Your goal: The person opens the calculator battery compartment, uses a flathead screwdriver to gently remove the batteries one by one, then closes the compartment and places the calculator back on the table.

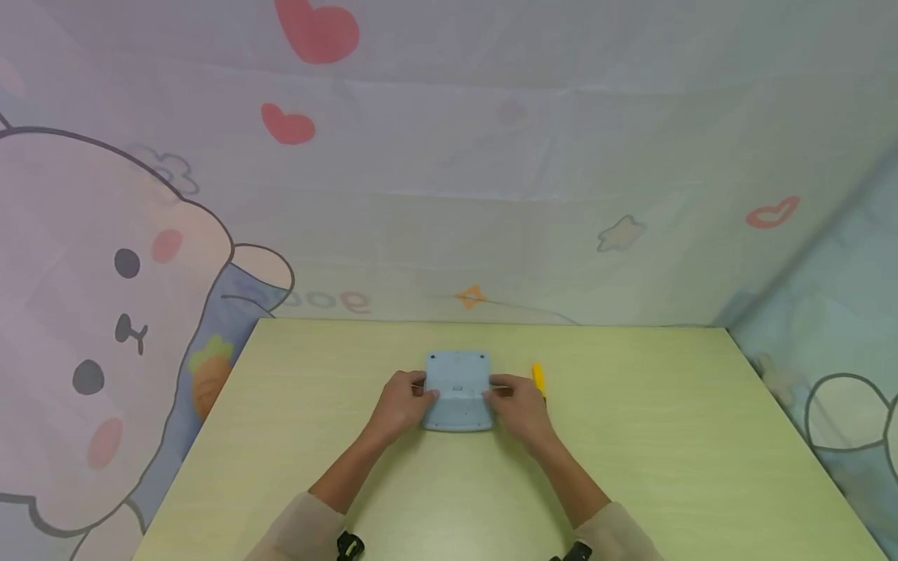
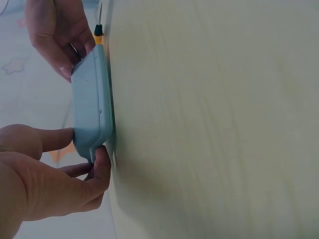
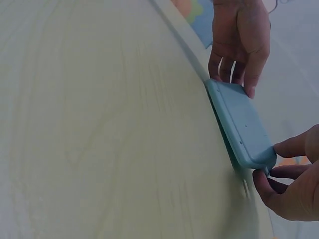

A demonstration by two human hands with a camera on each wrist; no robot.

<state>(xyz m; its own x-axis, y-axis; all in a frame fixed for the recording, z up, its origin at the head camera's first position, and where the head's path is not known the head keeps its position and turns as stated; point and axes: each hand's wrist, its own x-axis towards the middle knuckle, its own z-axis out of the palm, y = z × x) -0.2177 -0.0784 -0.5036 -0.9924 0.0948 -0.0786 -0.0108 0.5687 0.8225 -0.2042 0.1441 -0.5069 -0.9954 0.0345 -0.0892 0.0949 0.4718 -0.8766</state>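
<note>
Head view: there's a pale-blue, flat plastic-looking device [image 1: 457, 411] toward the far side of the pale yellow-green, wood-grained desk [image 1: 652, 444]. The left hand [image 1: 401, 405] and right hand [image 1: 521, 405] each pinch one side of it, thumbs on top. For a steady hold I'd squeeze lightly and evenly, thumbs near the edges and off that little catch [image 1: 457, 388] in the middle. A yellow-handled tool [image 1: 538, 377] is just beside the right hand.

Left wrist view: left thumb on the face, fingers curled at the edge. Solid grip imo. Can't tell if the underside touches the desk.

Right wrist view: right hand pinches the same way. Smooth, matte-looking shell, rounded corners, tiny dark holes.
</note>
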